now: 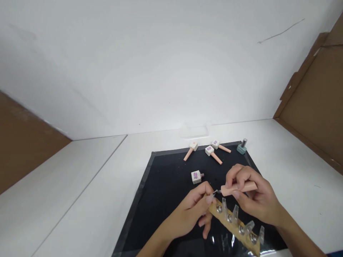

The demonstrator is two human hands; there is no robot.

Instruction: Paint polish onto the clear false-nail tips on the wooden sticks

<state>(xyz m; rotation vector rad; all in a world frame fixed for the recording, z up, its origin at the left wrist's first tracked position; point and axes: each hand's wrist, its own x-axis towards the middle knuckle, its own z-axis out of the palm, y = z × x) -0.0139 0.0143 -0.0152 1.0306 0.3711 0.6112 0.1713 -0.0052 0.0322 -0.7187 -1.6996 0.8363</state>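
My left hand (195,207) pinches a clear plastic tip (215,192), my right hand (258,195) a peach-handled brush (238,188). Apparently brushing; next needs steadiness.

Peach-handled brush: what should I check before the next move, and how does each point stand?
1. Peach handle gripped in the right hand: ok.
2. Clear tip at the end of the yellow strip steadied by the left hand: ok.
3. Brush end brought up to the clear tip: ok.
4. Coating on the bristles: cannot tell, too small.
5. Uncapped white bottle upright: not ok, lying on the black mat.
6. Green bottle capped: ok.
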